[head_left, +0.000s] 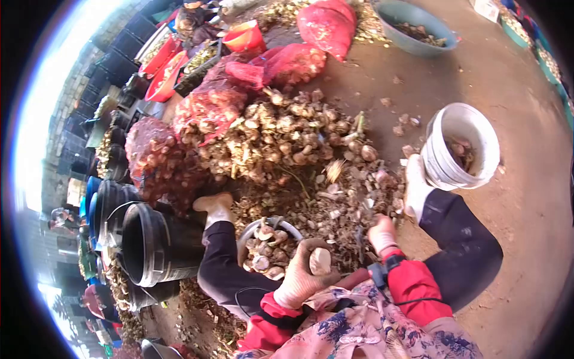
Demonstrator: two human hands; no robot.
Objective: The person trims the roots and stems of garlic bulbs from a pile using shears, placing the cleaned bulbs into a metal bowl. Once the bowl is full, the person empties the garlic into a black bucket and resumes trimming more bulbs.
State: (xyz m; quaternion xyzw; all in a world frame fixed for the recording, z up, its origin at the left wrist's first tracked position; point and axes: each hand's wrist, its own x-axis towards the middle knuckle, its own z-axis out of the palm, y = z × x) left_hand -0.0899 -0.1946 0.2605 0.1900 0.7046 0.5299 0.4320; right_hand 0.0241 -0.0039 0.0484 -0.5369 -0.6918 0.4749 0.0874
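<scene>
My left hand (297, 276), dirty with soil, is closed around a pale garlic bulb (320, 261) just above my lap. Beside it stands a bucket (241, 244) filled with garlic bulbs (263, 246). To the right, my right hand (381, 233) is closed low over the loose peelings (341, 209). A narrow dark thing (360, 238) shows next to its fingers; I cannot tell whether the hand grips it. Beyond both hands lies a big heap of untrimmed garlic (287, 134) with roots and stalks.
A white bucket (439, 134) with some scraps inside stands by my right foot. At the left are black buckets (179, 239) and a red mesh bag (156, 158) of garlic. Further off are more mesh bags (327, 27), red tubs (166, 78) and a green basin (412, 12).
</scene>
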